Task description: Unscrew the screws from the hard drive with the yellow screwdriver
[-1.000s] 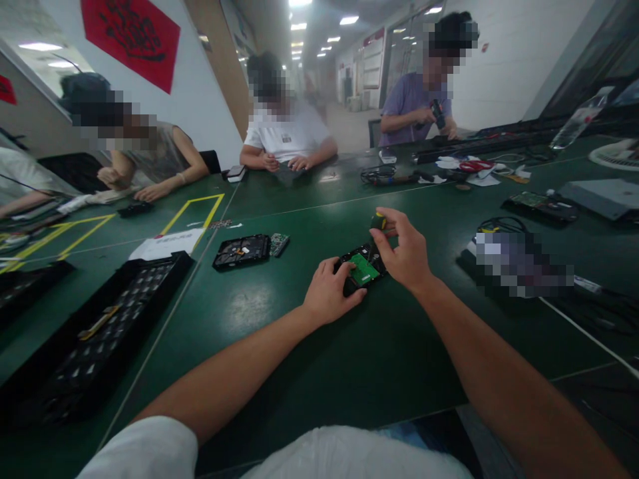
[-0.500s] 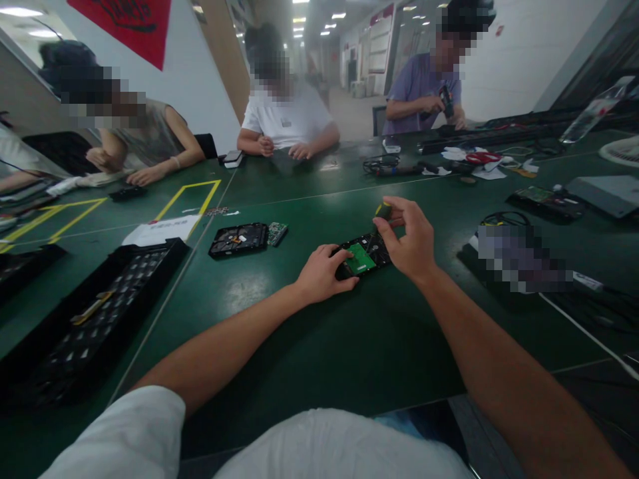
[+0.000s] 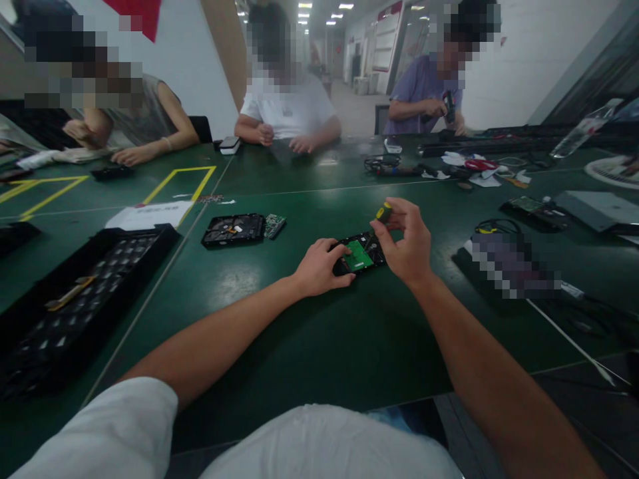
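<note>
Room: a hall (image 3: 342,100) with ceiling lights opens behind the people (image 3: 287,106) across from me; the one in purple holds a dark tool (image 3: 448,108) that I can't make out.
Desk (image 3: 299,352): green, shared, wide enough for me to work with both forearms reaching forward.
Drive (image 3: 378,250): flat on the desk in front of me, between my hands, its green board (image 3: 357,254) facing up, probably so the fixings can be got at from above.
Left hand (image 3: 322,267): gripping the drive's left end, thumb along the near edge, fingers over the top; I take this as a brace to keep it from turning.
Right hand (image 3: 408,241): pinching the screwdriver (image 3: 384,212) by its yellow-and-dark handle, thumb against fingers, a hold that seems suited to light twisting.
Shaft: points down at the drive beside the board; whether the tip sits in a screw is too small to tell.
Second drive (image 3: 233,229): off to my left, with a loose board (image 3: 274,225) just beside its right end, perhaps kept together as a pair.
Tray (image 3: 122,289): long and black, further left, a paper (image 3: 154,214) just beyond it.
</note>
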The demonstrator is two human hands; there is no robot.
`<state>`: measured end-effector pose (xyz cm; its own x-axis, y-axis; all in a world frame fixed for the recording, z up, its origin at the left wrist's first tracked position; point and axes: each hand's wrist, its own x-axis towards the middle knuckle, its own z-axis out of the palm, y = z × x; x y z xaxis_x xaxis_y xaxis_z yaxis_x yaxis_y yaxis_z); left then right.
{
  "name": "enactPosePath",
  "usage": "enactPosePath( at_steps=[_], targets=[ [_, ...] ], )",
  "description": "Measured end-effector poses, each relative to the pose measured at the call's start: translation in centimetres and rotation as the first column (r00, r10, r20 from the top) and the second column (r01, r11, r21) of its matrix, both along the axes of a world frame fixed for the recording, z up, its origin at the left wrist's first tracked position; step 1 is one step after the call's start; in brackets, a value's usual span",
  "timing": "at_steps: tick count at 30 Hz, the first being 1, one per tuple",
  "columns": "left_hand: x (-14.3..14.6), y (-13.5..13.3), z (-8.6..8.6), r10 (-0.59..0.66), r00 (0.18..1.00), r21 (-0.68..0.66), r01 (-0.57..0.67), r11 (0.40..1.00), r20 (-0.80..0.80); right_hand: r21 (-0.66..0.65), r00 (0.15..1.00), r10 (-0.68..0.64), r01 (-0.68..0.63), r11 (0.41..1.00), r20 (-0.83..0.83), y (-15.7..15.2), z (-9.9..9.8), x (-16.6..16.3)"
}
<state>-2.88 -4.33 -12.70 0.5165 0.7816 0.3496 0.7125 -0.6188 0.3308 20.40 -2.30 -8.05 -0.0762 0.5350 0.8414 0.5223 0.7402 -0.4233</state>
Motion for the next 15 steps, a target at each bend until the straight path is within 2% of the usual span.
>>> enactPosePath(
  at_steps=[10,15],
  targets=[
    [-0.22,0.40,-0.01,-0.016,0.999,0.024,0.017,1.000,-0.037,-0.014,0.997,0.035,-0.034,0.999,0.065,-0.18,0.22,-0.16],
    [-0.08,0.46,-0.07,-0.012,0.999,0.035,0.014,0.999,-0.050,-0.017,0.999,0.031,-0.030,0.999,0.045,-0.17,0.34,0.09]
  ],
)
